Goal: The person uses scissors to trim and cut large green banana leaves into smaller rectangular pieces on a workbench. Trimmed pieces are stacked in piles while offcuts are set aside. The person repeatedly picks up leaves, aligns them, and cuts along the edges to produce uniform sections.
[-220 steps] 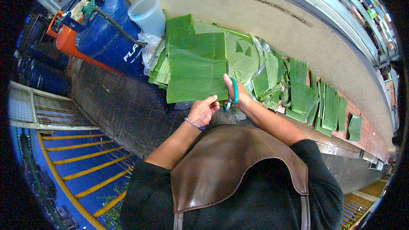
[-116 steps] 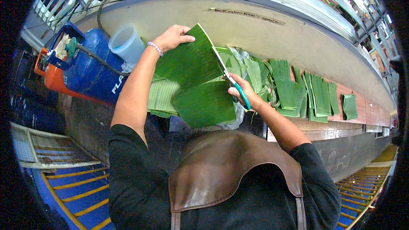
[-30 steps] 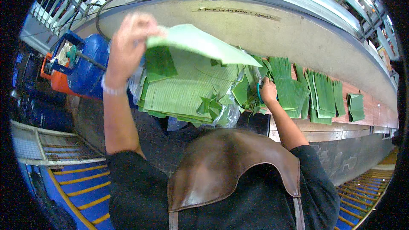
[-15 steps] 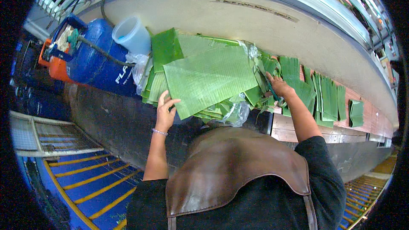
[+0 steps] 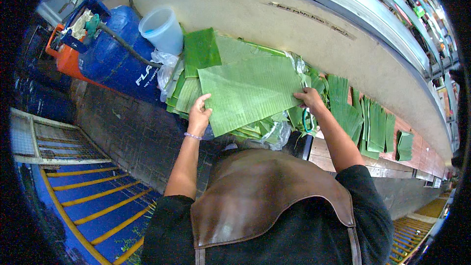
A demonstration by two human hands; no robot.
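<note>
A large cut piece of banana leaf (image 5: 252, 93) is stretched between my two hands, over a pile of more banana leaves (image 5: 201, 49). My left hand (image 5: 199, 116), with a beaded bracelet at the wrist, pinches its left edge. At the right edge my right hand (image 5: 310, 99) grips the leaf between thumb and fingers. Just below that hand shows a teal loop (image 5: 307, 121), which looks like a scissors handle; its blades are not visible, and whether my fingers still bear on it is hidden. Clear plastic (image 5: 278, 135) lies under the pile's near side.
Left of the pile stand a translucent bucket (image 5: 164, 32) and a blue gas cylinder (image 5: 115, 51) with a hose. Several leaf bundles (image 5: 375, 125) lie along the wooden bench (image 5: 329, 151) to the right. A beige wall (image 5: 235, 7) runs behind. Yellow-barred racks (image 5: 93, 206) stand low left.
My right hand has moved left from the teal-handled tool to the leaf's right edge and taken hold there. My left hand stays at the left edge. The whole view has shifted slightly.
</note>
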